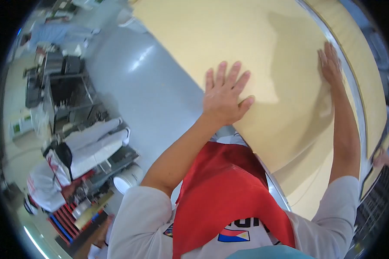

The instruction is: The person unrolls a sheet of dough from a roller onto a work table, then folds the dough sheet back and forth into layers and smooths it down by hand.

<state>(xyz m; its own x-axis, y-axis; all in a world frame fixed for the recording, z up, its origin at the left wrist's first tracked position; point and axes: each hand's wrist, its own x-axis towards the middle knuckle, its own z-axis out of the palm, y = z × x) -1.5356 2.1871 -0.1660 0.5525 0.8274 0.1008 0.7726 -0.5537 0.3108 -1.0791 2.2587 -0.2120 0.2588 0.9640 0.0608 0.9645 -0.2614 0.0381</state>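
Note:
A wide, smooth pale-yellow sheet (229,30), which looks like rolled dough, spreads before me. My left hand (224,99) lies on it close to its left edge, palm down with the fingers spread. Farther off to the right, my right hand (331,64) rests along the sheet's right side, its fingers stretched out beside a metal strip (349,67). Neither hand grips anything. Near my body, at the lower right, the sheet shows a fold or overlapping layer (304,181).
Another yellow surface (374,90) lies beyond the metal strip. A person's hand (384,159) shows at the far right. On the left are the grey floor (142,95), a metal cart (71,93), a white bucket (129,179) and a person in white (47,185) at a work table.

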